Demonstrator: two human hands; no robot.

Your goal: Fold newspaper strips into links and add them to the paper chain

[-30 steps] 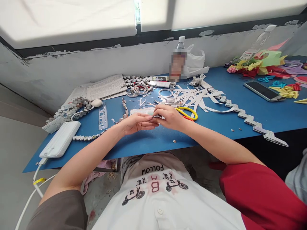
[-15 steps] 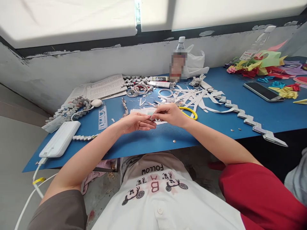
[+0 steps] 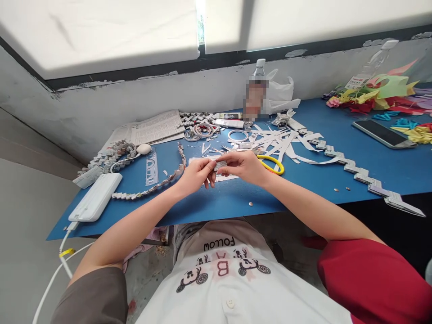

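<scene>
Hands, left hand (image 3: 195, 174) and right hand (image 3: 245, 165) pinching paper strip (image 3: 220, 165), blue table (image 3: 371, 162), grey wall (image 3: 101, 108)

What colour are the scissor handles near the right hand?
Yellow scissor handles, clearest in the head view.

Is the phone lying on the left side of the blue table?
No, the phone lies far right on the blue table.

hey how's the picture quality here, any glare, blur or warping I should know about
Head view: the window at the top is blown out white; the wall edge and blue table bow from wide-angle distortion; the bottle label is deliberately pixelated; the left hand, right hand and the paper strip they pinch are evenly lit and fairly sharp.
</scene>
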